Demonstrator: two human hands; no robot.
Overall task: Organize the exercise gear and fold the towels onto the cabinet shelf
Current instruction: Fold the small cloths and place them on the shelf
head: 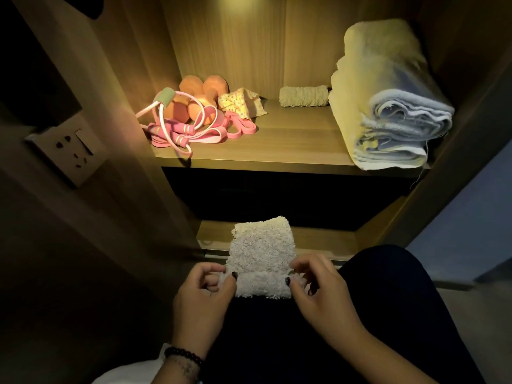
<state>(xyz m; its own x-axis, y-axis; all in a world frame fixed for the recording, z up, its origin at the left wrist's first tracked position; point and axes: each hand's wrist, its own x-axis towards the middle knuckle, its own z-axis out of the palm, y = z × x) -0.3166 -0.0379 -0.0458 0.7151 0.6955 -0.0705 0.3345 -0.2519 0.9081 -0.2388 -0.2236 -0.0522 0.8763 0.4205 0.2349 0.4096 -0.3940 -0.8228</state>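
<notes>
A small fluffy white towel (261, 250) lies over my dark-clad lap, its near end rolled up. My left hand (203, 292) pinches the roll's left end and my right hand (318, 286) pinches its right end. On the lit cabinet shelf (291, 145) above, a large folded towel (388, 106) fills the right side. A small rolled towel (303, 96) lies at the back. Two orange dumbbells (199, 98), a pink skipping rope (177, 128), pink resistance bands (238, 127) and a yellow patterned cloth (242, 105) sit in a pile at the left.
A wall socket (68, 151) is on the panel left of the cabinet. A lower shelf (318, 239) runs just beyond my knees, with a dark gap above it. The cabinet's side walls close in the shelf left and right.
</notes>
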